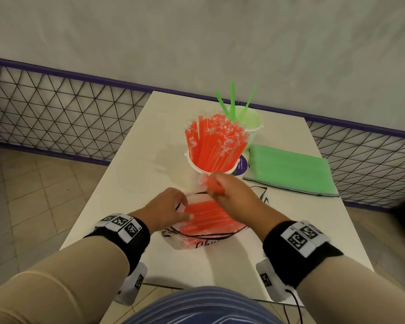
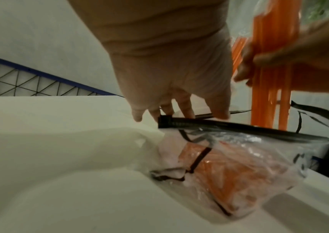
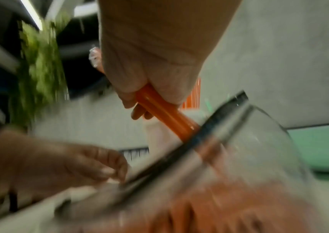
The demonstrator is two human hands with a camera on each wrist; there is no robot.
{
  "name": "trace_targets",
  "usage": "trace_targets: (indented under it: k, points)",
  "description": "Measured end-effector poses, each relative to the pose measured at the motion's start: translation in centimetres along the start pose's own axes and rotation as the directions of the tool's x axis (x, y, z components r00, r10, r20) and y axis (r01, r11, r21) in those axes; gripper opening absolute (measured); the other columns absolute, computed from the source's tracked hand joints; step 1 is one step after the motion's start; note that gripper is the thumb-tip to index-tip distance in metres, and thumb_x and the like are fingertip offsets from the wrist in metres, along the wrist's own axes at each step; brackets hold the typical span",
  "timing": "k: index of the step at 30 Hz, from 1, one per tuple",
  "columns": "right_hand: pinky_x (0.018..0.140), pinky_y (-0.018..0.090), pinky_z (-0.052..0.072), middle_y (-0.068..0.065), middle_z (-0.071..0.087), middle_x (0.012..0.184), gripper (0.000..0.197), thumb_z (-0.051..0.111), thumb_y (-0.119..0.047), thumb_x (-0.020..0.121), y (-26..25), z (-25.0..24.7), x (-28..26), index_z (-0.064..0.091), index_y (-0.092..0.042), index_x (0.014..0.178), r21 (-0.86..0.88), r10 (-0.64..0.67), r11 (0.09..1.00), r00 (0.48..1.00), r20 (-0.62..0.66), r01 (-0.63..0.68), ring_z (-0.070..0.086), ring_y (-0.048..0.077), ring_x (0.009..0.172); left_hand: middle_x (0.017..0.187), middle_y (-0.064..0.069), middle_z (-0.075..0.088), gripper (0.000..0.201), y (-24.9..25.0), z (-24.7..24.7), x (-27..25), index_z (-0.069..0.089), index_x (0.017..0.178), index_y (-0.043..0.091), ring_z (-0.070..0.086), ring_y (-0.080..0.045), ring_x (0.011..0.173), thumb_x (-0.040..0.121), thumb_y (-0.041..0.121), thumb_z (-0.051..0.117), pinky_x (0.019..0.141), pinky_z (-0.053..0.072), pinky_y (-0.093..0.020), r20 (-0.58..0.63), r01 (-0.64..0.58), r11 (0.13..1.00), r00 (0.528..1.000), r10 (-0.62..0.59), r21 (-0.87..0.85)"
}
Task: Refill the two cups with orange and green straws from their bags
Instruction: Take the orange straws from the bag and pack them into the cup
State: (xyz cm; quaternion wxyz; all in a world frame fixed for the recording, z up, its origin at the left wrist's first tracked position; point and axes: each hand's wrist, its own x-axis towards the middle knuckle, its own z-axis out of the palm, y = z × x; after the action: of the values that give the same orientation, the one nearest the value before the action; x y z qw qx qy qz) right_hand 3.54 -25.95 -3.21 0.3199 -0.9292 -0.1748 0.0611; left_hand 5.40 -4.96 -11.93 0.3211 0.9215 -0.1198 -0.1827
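Note:
A white cup [image 1: 198, 167] packed with orange straws [image 1: 211, 143] stands mid-table. Behind it, a pale cup [image 1: 251, 122] holds three green straws [image 1: 232, 101]. A clear zip bag of orange straws [image 1: 206, 222] lies near me, its black zip rim [image 2: 229, 125] open. My left hand [image 1: 185, 208] pinches that rim at its left end. My right hand [image 1: 214, 188] grips a bundle of orange straws [image 3: 163, 113] whose lower ends are still inside the bag's mouth. The green straw bag [image 1: 290, 170] lies flat to the right of the cups.
The white table [image 1: 131, 183] is narrow, with tiled floor to its left. A wire mesh fence with a purple rail [image 1: 56, 108] runs behind it, below a grey wall. The near part of the table carries only the orange bag.

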Motion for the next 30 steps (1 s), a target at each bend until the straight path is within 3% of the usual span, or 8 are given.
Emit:
trace_targets:
  k: [2, 6, 9, 13, 19, 23, 28, 30]
  points:
    - [0.075, 0.018, 0.043, -0.015, 0.063, 0.103, 0.013, 0.057, -0.027, 0.096, -2.1, -2.4, -0.2, 0.060, -0.026, 0.108, 0.244, 0.092, 0.967, 0.992, -0.083, -0.069, 0.059, 0.002, 0.095, 0.120, 0.003, 0.046, 0.041, 0.3, -0.2, 0.4, 0.058, 0.091, 0.029, 0.046, -0.016, 0.118, 0.067, 0.060, 0.070, 0.098, 0.035, -0.026, -0.195, -0.046, 0.994, 0.980, 0.027, -0.097]
    - [0.085, 0.031, 0.051, -0.008, 0.070, 0.100, 0.012, 0.063, -0.026, 0.092, -5.9, -6.6, 0.5, 0.063, -0.038, 0.091, 0.564, 0.133, 0.822, 0.940, -0.316, 0.074, 0.067, 0.009, 0.097, 0.143, -0.003, 0.031, 0.046, 3.4, -1.6, 1.0, 0.058, 0.115, 0.023, 0.032, -0.011, 0.131, 0.076, 0.035, 0.079, 0.107, 0.024, -0.022, -0.502, -0.162, 0.970, 0.864, 0.052, -0.179]
    - [0.089, 0.042, 0.054, -0.002, 0.071, 0.095, 0.013, 0.068, -0.025, 0.086, -7.1, -7.6, 2.5, 0.062, -0.036, 0.090, 0.613, 0.184, 0.769, 0.855, -0.485, 0.182, 0.069, 0.013, 0.093, 0.153, -0.003, 0.019, 0.056, 5.3, -2.3, 2.1, 0.058, 0.121, 0.021, 0.026, -0.009, 0.135, 0.072, 0.035, 0.082, 0.110, 0.023, -0.023, -0.493, -0.194, 0.961, 0.867, 0.075, -0.196]
    - [0.081, 0.032, 0.054, -0.013, 0.064, 0.084, 0.012, 0.067, -0.023, 0.089, -7.3, -6.5, 5.7, 0.060, -0.026, 0.097, 0.564, 0.222, 0.804, 0.784, -0.580, 0.190, 0.064, 0.005, 0.080, 0.154, -0.004, 0.026, 0.040, 6.5, -2.5, 3.5, 0.062, 0.108, 0.021, 0.032, -0.019, 0.139, 0.077, 0.042, 0.077, 0.109, 0.027, -0.027, -0.482, -0.125, 0.976, 0.876, 0.023, -0.180]
    - [0.085, 0.031, 0.048, 0.001, 0.063, 0.108, 0.033, 0.067, -0.027, 0.089, -4.1, -1.0, 8.0, 0.055, -0.017, 0.118, 0.288, 0.204, 0.954, 0.887, -0.415, -0.084, 0.061, 0.017, 0.098, 0.125, 0.004, 0.054, 0.022, 6.7, -3.0, 4.0, 0.060, 0.084, 0.020, 0.058, -0.015, 0.104, 0.080, 0.039, 0.072, 0.084, 0.042, -0.025, -0.507, -0.036, 0.991, 0.861, -0.034, -0.127]
    - [0.092, 0.027, 0.046, 0.000, 0.056, 0.123, 0.071, 0.078, -0.023, 0.078, -3.3, -0.4, 8.0, 0.039, -0.017, 0.137, 0.350, 0.255, 0.931, 0.877, -0.406, -0.108, 0.057, 0.015, 0.108, 0.102, 0.007, 0.054, 0.020, 7.3, -3.7, 4.0, 0.060, 0.083, 0.020, 0.057, -0.015, 0.087, 0.081, 0.036, 0.072, 0.073, 0.042, -0.027, -0.474, -0.012, 0.994, 0.879, -0.040, -0.107]
    - [0.116, 0.040, 0.028, 0.012, 0.031, 0.152, 0.089, 0.073, -0.020, 0.078, -7.0, -4.1, 8.3, 0.023, -0.010, 0.151, -0.178, -0.284, 0.958, 0.672, -0.684, 0.224, 0.030, 0.027, 0.141, 0.098, 0.006, 0.057, 0.033, 6.7, -3.3, 4.9, 0.059, 0.075, 0.018, 0.060, -0.017, 0.083, 0.073, 0.046, 0.075, 0.076, 0.050, -0.033, -0.480, -0.004, 0.990, 0.875, -0.065, -0.141]
    - [0.119, 0.046, 0.018, 0.016, 0.019, 0.158, 0.084, 0.069, -0.026, 0.083, -7.8, -5.0, 9.1, 0.024, -0.012, 0.152, -0.420, -0.410, 0.888, 0.740, -0.534, 0.189, 0.017, 0.035, 0.146, 0.099, 0.006, 0.056, 0.032, 6.7, -3.1, 5.0, 0.059, 0.077, 0.018, 0.060, -0.016, 0.082, 0.073, 0.046, 0.075, 0.076, 0.050, -0.032, -0.471, 0.000, 0.990, 0.880, -0.067, -0.140]
